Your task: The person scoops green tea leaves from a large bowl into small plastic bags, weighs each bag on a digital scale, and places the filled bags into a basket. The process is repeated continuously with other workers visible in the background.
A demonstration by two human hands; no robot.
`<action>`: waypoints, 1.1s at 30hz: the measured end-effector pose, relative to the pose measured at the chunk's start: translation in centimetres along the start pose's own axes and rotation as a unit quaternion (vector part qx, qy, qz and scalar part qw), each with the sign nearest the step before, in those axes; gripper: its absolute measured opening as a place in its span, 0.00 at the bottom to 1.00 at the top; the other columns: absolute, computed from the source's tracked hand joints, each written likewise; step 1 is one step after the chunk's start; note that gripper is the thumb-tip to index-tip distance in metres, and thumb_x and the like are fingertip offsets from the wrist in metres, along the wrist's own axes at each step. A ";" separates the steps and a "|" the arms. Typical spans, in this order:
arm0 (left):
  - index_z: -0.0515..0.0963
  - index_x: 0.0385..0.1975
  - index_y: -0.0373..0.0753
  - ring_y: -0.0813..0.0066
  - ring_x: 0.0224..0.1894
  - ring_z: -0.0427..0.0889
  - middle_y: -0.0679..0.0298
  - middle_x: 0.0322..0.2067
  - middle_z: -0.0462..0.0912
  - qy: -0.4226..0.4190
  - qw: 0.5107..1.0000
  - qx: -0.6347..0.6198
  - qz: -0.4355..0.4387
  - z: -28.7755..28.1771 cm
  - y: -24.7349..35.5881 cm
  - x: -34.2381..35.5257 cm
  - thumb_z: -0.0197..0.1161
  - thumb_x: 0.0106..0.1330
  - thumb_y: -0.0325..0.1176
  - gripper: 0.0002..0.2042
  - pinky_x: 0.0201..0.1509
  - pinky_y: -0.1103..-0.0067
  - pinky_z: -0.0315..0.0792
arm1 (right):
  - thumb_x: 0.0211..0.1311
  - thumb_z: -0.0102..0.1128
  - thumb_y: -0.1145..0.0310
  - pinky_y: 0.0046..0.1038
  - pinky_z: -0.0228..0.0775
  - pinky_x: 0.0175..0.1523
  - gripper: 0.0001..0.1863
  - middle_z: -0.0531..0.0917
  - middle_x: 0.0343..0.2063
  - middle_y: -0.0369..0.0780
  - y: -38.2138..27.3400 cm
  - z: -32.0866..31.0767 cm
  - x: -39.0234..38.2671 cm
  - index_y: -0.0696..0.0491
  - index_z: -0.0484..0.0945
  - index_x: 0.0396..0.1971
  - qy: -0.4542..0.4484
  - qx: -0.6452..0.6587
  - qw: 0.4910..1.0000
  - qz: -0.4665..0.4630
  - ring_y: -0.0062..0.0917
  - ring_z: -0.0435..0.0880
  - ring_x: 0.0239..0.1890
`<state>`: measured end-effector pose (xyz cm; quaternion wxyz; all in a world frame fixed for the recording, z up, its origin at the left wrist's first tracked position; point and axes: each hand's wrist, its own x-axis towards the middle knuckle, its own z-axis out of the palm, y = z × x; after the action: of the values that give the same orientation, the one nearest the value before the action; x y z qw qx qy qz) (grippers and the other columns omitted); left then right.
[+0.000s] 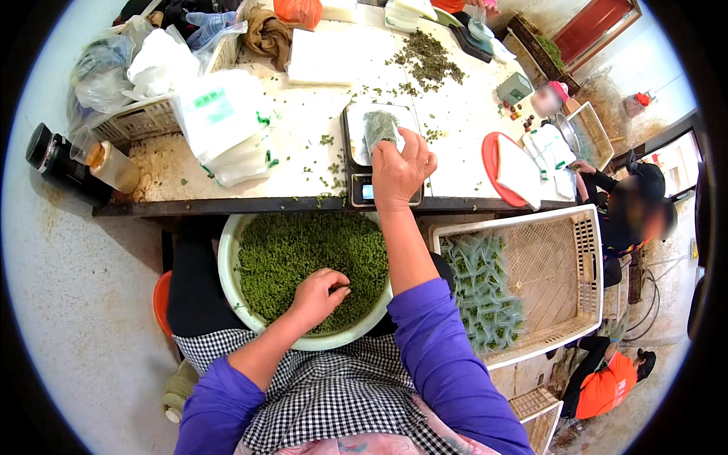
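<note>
My right hand [403, 168] grips a small clear bag with green contents [378, 123] on a digital scale [355, 121] at the table's edge. In a pale round basin [227, 273] below, full of small green berries [303, 243], my left hand [318, 296] rests low over the pile with its fingers curled. Whatever is between those fingertips is too small to make out. Right of the basin, many filled small bags [478, 288] lie in a cream plastic crate [553, 280].
White bag stacks [220, 129] and bottles [114, 167] stand left on the table [296, 152]. A red tray [493, 167], scattered green bits [425, 61] and a metal box [514, 89] are farther right. Co-workers [622, 212] [603, 383] sit at the right, beside more crates [531, 425].
</note>
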<state>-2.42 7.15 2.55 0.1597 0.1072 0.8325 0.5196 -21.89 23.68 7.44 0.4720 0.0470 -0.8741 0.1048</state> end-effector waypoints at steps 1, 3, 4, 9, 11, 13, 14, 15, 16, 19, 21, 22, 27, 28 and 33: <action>0.81 0.39 0.38 0.61 0.42 0.81 0.60 0.39 0.81 -0.019 0.999 0.025 0.003 -0.2 0.2 0.0 0.66 0.61 0.34 0.10 0.45 0.69 0.76 | 0.46 0.71 0.67 0.42 0.53 0.60 0.05 0.76 0.48 0.34 0.2 0.5 0.0 0.44 0.82 0.23 -0.016 -0.019 1.000 -0.010 0.31 0.70 0.57; 0.81 0.39 0.38 0.59 0.45 0.81 0.60 0.40 0.82 -0.012 0.997 0.064 0.046 0.1 -0.2 -0.4 0.67 0.60 0.34 0.11 0.48 0.69 0.75 | 0.49 0.70 0.68 0.43 0.52 0.62 0.03 0.77 0.51 0.35 0.0 0.2 0.1 0.45 0.84 0.26 -0.070 -0.039 0.997 -0.015 0.33 0.69 0.59; 0.81 0.40 0.38 0.58 0.46 0.80 0.59 0.40 0.82 -0.007 0.994 0.083 0.065 0.1 -0.4 -0.5 0.67 0.59 0.34 0.11 0.49 0.69 0.75 | 0.50 0.69 0.68 0.43 0.52 0.62 0.03 0.77 0.51 0.35 -0.5 -0.5 0.3 0.46 0.84 0.27 -0.077 -0.033 0.996 -0.017 0.33 0.70 0.59; 0.82 0.39 0.39 0.58 0.45 0.80 0.60 0.40 0.82 0.015 0.995 0.072 0.064 -0.3 -0.2 -0.7 0.67 0.60 0.36 0.11 0.48 0.67 0.75 | 0.55 0.67 0.70 0.44 0.54 0.62 0.05 0.76 0.55 0.38 0.4 -2.4 -1.0 0.47 0.86 0.32 -0.052 0.079 0.995 0.028 0.31 0.73 0.57; 0.82 0.37 0.38 0.58 0.43 0.80 0.60 0.39 0.82 0.026 0.997 0.051 0.053 -0.6 0.1 -0.7 0.68 0.59 0.36 0.10 0.46 0.67 0.75 | 0.54 0.68 0.71 0.43 0.54 0.62 0.05 0.76 0.54 0.40 1.3 -2.9 -1.9 0.49 0.86 0.32 -0.042 0.103 0.993 0.047 0.31 0.74 0.55; 0.81 0.35 0.38 0.58 0.42 0.81 0.60 0.38 0.82 0.046 0.997 0.035 0.059 -0.6 0.0 -0.7 0.68 0.59 0.35 0.09 0.45 0.67 0.75 | 0.53 0.69 0.70 0.42 0.53 0.63 0.11 0.75 0.55 0.44 2.6 -3.3 -2.3 0.50 0.85 0.38 -0.059 0.119 0.989 0.064 0.31 0.74 0.55; 0.81 0.33 0.37 0.58 0.41 0.81 0.60 0.37 0.82 0.057 0.996 0.027 0.062 -0.6 -0.1 -0.8 0.68 0.59 0.35 0.09 0.45 0.67 0.74 | 0.52 0.70 0.69 0.42 0.53 0.63 0.15 0.75 0.56 0.44 2.8 -3.2 -2.3 0.51 0.83 0.41 -0.059 0.113 0.990 0.064 0.31 0.74 0.55; 0.81 0.33 0.37 0.58 0.41 0.81 0.60 0.37 0.81 0.054 0.997 0.023 0.056 -0.7 -0.1 -0.7 0.68 0.59 0.35 0.09 0.44 0.67 0.74 | 0.51 0.71 0.67 0.42 0.52 0.64 0.18 0.74 0.56 0.44 2.6 -3.3 -1.4 0.51 0.82 0.44 -0.058 0.108 0.991 0.061 0.32 0.73 0.56; 0.81 0.32 0.37 0.58 0.41 0.80 0.60 0.37 0.81 0.052 0.997 0.019 0.050 -0.7 -0.2 -0.6 0.68 0.59 0.35 0.09 0.44 0.67 0.74 | 0.50 0.72 0.66 0.43 0.51 0.64 0.22 0.74 0.57 0.44 2.6 -3.2 -0.7 0.51 0.80 0.47 -0.057 0.103 0.991 0.058 0.32 0.73 0.57; 0.81 0.32 0.37 0.59 0.41 0.80 0.60 0.36 0.81 0.029 0.999 0.005 0.032 -0.9 0.4 -0.6 0.68 0.59 0.35 0.09 0.44 0.67 0.74 | 0.49 0.73 0.63 0.43 0.49 0.66 0.33 0.75 0.57 0.42 2.1 -2.2 1.7 0.51 0.72 0.57 -0.163 0.029 0.986 0.029 0.33 0.71 0.60; 0.81 0.34 0.37 0.59 0.42 0.80 0.60 0.37 0.81 0.018 0.999 0.007 0.043 -0.6 0.3 -0.7 0.68 0.60 0.36 0.09 0.44 0.66 0.75 | 0.51 0.72 0.63 0.42 0.51 0.65 0.30 0.81 0.50 0.41 1.8 -1.2 2.8 0.51 0.74 0.56 -0.244 -0.017 0.969 0.041 0.32 0.74 0.57; 0.81 0.34 0.37 0.59 0.43 0.80 0.60 0.37 0.81 0.014 0.999 0.011 0.043 -0.5 0.1 -0.8 0.68 0.60 0.36 0.09 0.45 0.66 0.75 | 0.51 0.71 0.63 0.42 0.52 0.65 0.29 0.82 0.48 0.40 1.7 -0.6 3.2 0.51 0.75 0.55 -0.259 -0.017 0.964 0.061 0.32 0.76 0.56; 0.81 0.37 0.38 0.59 0.44 0.81 0.61 0.40 0.81 0.006 0.999 0.025 0.045 -0.4 0.2 -0.6 0.67 0.60 0.36 0.10 0.46 0.67 0.75 | 0.50 0.70 0.67 0.38 0.58 0.60 0.16 0.85 0.36 0.36 2.4 2.5 3.1 0.50 0.80 0.41 -0.193 -0.008 0.977 0.093 0.29 0.82 0.44; 0.81 0.37 0.38 0.59 0.45 0.81 0.61 0.41 0.81 0.010 0.999 0.023 0.045 -0.4 0.4 -0.6 0.67 0.60 0.35 0.10 0.47 0.67 0.75 | 0.50 0.70 0.68 0.37 0.59 0.59 0.15 0.85 0.35 0.36 2.6 2.9 3.0 0.49 0.81 0.40 -0.165 -0.006 0.983 0.085 0.29 0.82 0.42; 0.79 0.43 0.36 0.56 0.53 0.77 0.55 0.49 0.79 0.237 0.964 0.000 0.116 -2.3 1.3 0.3 0.72 0.53 0.27 0.16 0.57 0.68 0.72 | 0.49 0.69 0.69 0.36 0.61 0.57 0.11 0.86 0.30 0.37 2.5 -0.8 2.9 0.51 0.82 0.34 -0.191 0.050 0.977 0.082 0.32 0.82 0.35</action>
<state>-3.56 5.87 4.61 -0.1039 0.0771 0.8285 0.5448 -23.33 26.30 9.95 0.2833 0.0178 -0.9425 0.1763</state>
